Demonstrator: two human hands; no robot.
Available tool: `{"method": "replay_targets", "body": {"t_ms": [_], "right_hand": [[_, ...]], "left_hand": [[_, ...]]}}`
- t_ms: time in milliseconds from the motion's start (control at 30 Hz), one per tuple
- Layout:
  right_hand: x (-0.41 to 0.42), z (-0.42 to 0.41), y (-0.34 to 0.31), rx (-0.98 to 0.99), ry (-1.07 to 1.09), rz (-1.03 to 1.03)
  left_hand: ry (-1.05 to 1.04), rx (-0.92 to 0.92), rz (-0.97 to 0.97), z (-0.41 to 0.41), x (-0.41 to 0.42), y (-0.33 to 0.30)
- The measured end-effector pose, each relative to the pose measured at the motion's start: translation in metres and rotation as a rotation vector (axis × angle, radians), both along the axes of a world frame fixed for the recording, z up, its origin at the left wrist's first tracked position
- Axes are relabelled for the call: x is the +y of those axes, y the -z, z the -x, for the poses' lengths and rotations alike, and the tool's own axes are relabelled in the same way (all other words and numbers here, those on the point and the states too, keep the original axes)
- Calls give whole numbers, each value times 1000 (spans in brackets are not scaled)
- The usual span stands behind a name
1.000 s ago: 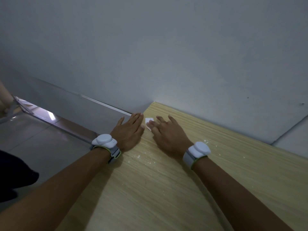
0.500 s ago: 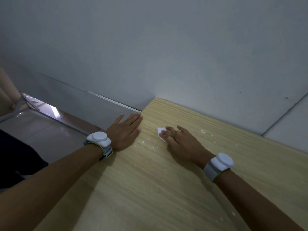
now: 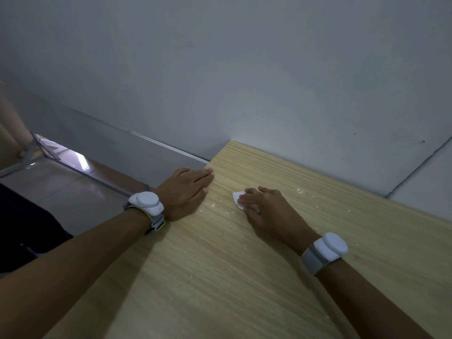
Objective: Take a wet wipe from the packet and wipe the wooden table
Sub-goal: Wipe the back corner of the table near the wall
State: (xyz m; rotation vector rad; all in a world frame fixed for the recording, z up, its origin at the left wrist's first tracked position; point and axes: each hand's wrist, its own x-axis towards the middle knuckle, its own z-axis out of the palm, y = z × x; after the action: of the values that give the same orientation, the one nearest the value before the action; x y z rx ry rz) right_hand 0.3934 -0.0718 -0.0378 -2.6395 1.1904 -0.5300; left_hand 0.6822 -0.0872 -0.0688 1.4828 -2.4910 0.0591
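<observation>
The light wooden table fills the lower right, its far corner against a grey wall. My right hand lies palm down on the table and presses a small white wet wipe under its fingertips; only the wipe's left edge shows. My left hand rests flat with fingers together on the table's left edge near the corner, holding nothing. Small white specks lie scattered on the wood between and around the hands. The wipe packet is out of view.
The grey wall rises right behind the table's far edge. Left of the table lies a tiled floor with a shiny skirting strip. Both wrists wear white bands.
My right hand has slid the wipe to the right, away from the left hand and the corner. The left hand has stayed on the table's edge.
</observation>
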Motion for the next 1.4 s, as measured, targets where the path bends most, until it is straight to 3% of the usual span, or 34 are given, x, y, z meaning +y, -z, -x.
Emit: {"method": "replay_targets", "body": {"t_ms": [200,667,867,1067,1400], "right_hand": [[7,-4,-9,24,-24,81],[15,-23,0,-4,-136,-17],[-2,-11,-9,38,-16,11],[21,-17,-10,-108,-76,-49],[12,-28,0,-2,-115,10]], "left_hand": [[11,-2,-32,0,-8,2],[140,106,-114,-1,-13,1],[137,143,-126,-2,-15,5],[137,150,-126,0,-15,2],[132,165,-133,-1,-13,-1]]}}
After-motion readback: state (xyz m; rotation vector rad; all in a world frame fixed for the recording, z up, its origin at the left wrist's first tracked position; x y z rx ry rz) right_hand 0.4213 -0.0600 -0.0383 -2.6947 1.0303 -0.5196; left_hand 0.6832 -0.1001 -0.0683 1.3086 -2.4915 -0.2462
